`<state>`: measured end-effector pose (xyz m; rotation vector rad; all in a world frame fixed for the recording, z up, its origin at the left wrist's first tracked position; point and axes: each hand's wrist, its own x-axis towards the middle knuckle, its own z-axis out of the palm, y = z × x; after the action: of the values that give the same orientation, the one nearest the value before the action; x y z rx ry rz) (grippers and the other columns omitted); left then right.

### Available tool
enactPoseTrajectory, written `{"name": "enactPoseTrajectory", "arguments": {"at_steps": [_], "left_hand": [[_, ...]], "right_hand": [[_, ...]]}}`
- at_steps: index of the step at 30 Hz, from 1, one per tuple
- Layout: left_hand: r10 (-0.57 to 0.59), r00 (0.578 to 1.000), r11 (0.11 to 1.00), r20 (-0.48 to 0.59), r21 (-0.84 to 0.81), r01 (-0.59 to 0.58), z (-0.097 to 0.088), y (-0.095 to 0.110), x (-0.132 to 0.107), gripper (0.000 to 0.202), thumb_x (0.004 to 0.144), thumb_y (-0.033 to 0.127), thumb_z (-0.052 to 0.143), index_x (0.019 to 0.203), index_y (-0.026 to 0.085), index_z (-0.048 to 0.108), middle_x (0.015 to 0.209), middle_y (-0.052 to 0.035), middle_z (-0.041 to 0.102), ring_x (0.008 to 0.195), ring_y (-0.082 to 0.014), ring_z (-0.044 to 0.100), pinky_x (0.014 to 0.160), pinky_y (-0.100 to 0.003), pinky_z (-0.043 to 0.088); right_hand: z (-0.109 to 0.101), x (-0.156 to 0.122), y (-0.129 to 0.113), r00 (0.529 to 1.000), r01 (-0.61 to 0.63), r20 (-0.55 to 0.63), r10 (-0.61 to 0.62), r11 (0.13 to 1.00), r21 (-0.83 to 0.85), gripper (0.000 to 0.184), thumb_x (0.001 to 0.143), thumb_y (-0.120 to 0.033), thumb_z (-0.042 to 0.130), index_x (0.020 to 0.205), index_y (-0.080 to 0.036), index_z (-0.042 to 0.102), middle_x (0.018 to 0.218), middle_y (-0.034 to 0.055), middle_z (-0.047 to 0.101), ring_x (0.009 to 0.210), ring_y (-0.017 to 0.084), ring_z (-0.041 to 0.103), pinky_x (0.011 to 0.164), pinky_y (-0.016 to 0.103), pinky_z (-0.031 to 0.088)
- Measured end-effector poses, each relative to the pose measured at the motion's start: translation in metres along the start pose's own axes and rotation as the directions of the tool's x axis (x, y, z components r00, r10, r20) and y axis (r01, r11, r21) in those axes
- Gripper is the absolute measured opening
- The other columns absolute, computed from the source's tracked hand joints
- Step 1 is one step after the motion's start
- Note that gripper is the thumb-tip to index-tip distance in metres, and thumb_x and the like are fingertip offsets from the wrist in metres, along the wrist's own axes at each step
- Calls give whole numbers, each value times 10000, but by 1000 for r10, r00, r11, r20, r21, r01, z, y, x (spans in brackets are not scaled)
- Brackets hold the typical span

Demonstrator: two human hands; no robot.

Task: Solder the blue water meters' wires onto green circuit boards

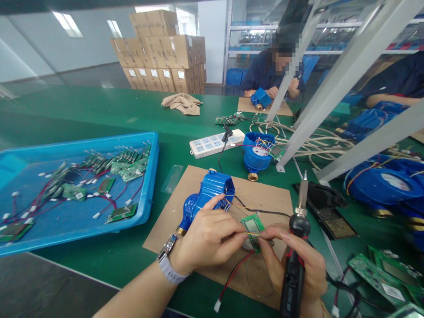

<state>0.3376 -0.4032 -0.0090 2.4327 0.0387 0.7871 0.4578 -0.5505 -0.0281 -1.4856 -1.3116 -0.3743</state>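
Observation:
My left hand (208, 238), with a watch on the wrist, pinches a thin yellow wire at a small green circuit board (252, 226) lying on a cardboard sheet (185, 194). My right hand (294, 269) grips a black and red soldering iron (296, 247) upright, tip pointing up, while its fingertips touch the board's edge. A blue water meter body (207, 196) lies just behind my left hand, its coloured wires running to the board. A red and black lead with a white plug (217, 305) trails toward me.
A blue tray (149, 185) of several wired circuit boards stands at left. Behind are a white power strip (215, 143), another blue meter (256, 154) and a soldering stand (326, 207). More boards (380, 274) and blue meters (387, 183) lie right. A person works across the table.

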Motion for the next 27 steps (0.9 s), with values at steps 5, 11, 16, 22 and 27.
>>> {"name": "enactPoseTrajectory", "arguments": {"at_steps": [5, 11, 16, 22, 27], "left_hand": [[-1, 1000, 1000, -1, -5, 1, 0, 0, 0, 162, 877, 240, 544, 767, 194, 653, 624, 35, 645, 572, -96, 600, 1099, -425, 306], [3, 1000, 1000, 4, 4, -3, 0, 0, 0, 163, 880, 245, 541, 774, 199, 656, 619, 38, 645, 568, -96, 604, 1108, -423, 297], [2, 1000, 1000, 4, 12, -2, 0, 0, 0, 170, 881, 250, 542, 762, 197, 650, 604, 36, 626, 569, -98, 593, 1101, -428, 296], [18, 1000, 999, 16, 42, -19, -1, 0, 1, 190, 888, 256, 526, 758, 206, 655, 592, 40, 620, 557, -98, 579, 1089, -429, 313], [22, 1000, 999, 13, 43, -23, 0, 0, 1, 186, 885, 254, 531, 755, 204, 655, 588, 40, 614, 556, -100, 576, 1094, -422, 308]], "right_hand": [[0, 1, 1, 1000, 26, -14, -26, 1000, -14, 472, 725, -48, 669, 1130, -222, 500, 779, -3, 680, 668, 147, 675, 633, 271, 587], [-1, -1, 0, 1000, 6, 27, -6, 1000, -11, 379, 725, -43, 659, 1048, -196, 532, 761, 1, 672, 678, 144, 673, 650, 259, 576], [-1, -2, 1, 1000, 30, -9, -30, 999, -35, 438, 718, -53, 673, 1098, -203, 516, 810, 17, 691, 706, 160, 685, 661, 283, 588], [-2, 3, -2, 998, 58, -25, -61, 994, -94, 382, 778, -91, 631, 1108, -228, 496, 800, 6, 714, 632, 161, 694, 647, 294, 605], [-2, 4, -1, 998, 53, -20, -54, 997, -60, 411, 758, -75, 640, 1107, -237, 496, 828, 10, 715, 654, 163, 695, 643, 298, 605]]}}
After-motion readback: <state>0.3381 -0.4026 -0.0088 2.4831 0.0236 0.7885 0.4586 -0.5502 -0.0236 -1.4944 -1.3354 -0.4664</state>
